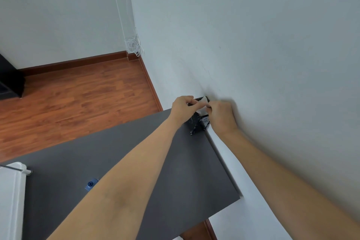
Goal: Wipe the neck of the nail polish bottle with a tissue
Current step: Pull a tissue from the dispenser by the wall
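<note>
Radiator [11, 200], white, sits at the far left edge of the view, well to the left of where the hands meet, with a dark grey tabletop [116, 161] beside it. On that tabletop, well apart from the pinch and nearer the person, lies a small blue object [91, 183], too small to say whether it is the nail polish bottle or its cap. Beyond the table, wooden floor [78, 93] runs to a white wall [253, 35], and a bundle of white cable [133, 46] hangs in the corner. Further right, the left hand [182, 108] reaches to the table's far corner, its thumb and forefinger closed on a white tissue [202, 101]. Just below the pinch stands a dark speckled tissue box [196, 123], touching the wall side of the table, the tissue rising from its top. The right hand [220, 116] meets the left from the other side, fingertips also pinched on the tissue, its knuckles near the wall
</note>
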Available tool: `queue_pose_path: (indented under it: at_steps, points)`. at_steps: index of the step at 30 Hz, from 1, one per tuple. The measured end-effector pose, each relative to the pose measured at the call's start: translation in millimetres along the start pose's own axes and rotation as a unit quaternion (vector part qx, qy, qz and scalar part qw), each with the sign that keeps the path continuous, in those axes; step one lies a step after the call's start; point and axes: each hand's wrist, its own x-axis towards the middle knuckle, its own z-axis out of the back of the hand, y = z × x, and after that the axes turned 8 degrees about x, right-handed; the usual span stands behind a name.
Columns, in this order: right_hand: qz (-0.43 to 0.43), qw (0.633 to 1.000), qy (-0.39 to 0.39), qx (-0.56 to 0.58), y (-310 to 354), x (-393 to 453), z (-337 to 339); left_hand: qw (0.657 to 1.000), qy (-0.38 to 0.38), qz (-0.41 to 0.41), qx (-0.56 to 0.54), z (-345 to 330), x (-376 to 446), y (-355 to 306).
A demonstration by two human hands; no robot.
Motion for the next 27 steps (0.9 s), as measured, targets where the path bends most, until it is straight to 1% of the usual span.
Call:
queue_pose_path:
  at_steps: [4, 6, 9, 12, 15, 18, 22, 27]
  points:
    - [0.017, 0.999, -0.017, 0.031, 5, -5, 5, 0.999, -0.019, -0.001, 0.045, 0, 3, 1]
    - [0.013, 1.0, -0.014, 0.017, 5, -7, 6, 0.999, -0.025, -0.003, 0.048, 0, 3, 1]
    - [-0.004, 1.0, -0.011, 0.015, 2, -6, 3, 1.0, -0.011, -0.012, 0.02, -1, -2, 0]
    - [-0.022, 1.0, -0.008, 0.021, 2, -5, 3, 0.998, 0.002, -0.021, 0.051, -2, -4, 4]
    - [-0.037, 0.999, -0.005, 0.023, 2, -6, 3, 0.998, -0.021, -0.004, 0.061, -1, -1, 7]
    - [-0.032, 0.999, -0.009, 0.012, 4, -10, 6, 0.994, -0.065, 0.004, 0.087, 0, 3, 7]
    - [-0.006, 0.999, -0.049, 0.016, 9, -21, 16, 0.985, -0.116, -0.004, 0.125, -1, 7, 7]
    - [0.023, 0.986, -0.147, 0.072, 24, -45, 33, 0.972, -0.137, -0.009, 0.19, -6, 17, 6]
